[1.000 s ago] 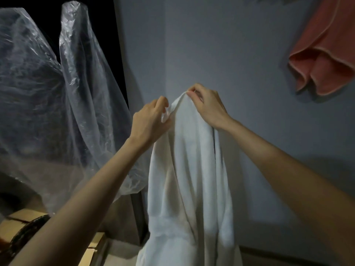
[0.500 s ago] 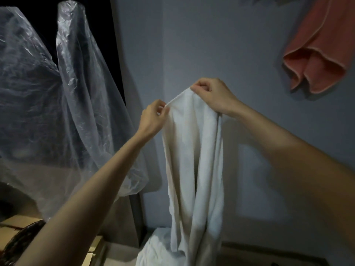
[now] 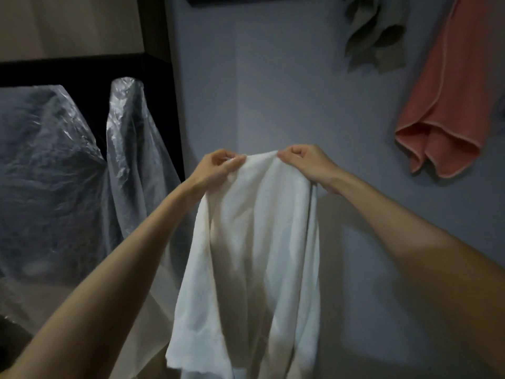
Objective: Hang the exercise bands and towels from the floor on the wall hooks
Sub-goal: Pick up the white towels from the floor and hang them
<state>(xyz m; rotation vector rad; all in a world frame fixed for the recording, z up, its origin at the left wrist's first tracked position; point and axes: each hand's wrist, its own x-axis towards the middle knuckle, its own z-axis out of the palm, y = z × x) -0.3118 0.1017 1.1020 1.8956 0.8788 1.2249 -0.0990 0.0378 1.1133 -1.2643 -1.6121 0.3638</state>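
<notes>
Held up at centre: white towel (image 3: 254, 242), soft, creased, hanging in long folds. Pinched along its top edge by left hand (image 3: 216, 170) and right hand (image 3: 308, 165), fingers closed. Farther, at 1 o'clock, grey cloth (image 3: 374, 34); at 2, coral towel (image 3: 448, 105) on grey wall (image 3: 273, 91).

My white towel (image 3: 254, 242) running off the bottom edge so its lower end is unseen, my fingertips (image 3: 232, 162) tucked into its top fold, grey cloth (image 3: 374, 31) and coral towel (image 3: 451, 105) cut off at the top, their hooks out of sight, plastic sheet (image 3: 54, 165) hiding whatever it covers
</notes>
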